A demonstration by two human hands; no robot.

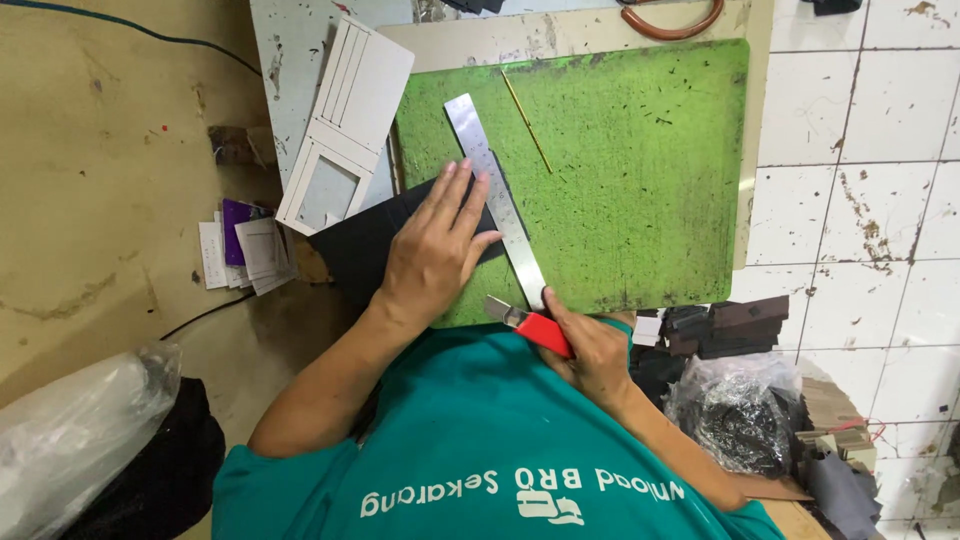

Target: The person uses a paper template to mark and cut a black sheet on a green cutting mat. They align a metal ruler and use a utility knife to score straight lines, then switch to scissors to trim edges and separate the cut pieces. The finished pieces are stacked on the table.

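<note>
The left hand (pixel 430 250) lies flat, fingers spread and released, pressing a steel ruler (pixel 497 195) down onto a sheet of black material (pixel 365 245) that rests half on the green cutting mat (pixel 640 170) and half off its left edge. The right hand (pixel 592 352) is clenched around a red utility knife (pixel 530 325), its blade end sitting at the near end of the ruler, right beside the ruler's right edge. Judging from that position, the cut along the ruler looks to be at its near end; whether the black sheet is already parted cannot be told, since the hand and the ruler hide the line. The sheet is in one visible piece to the left of the ruler, with only a sliver showing past it. On the counter to the left lies a white card template (pixel 345 125) with a window cut in it, and near that a small stack of paper cards (pixel 245 255). A thin yellow stick (pixel 527 120) lies on the mat, apart from the ruler. To the right, near the person's elbow, stand stacks of cut black pieces (pixel 725 325).
</note>
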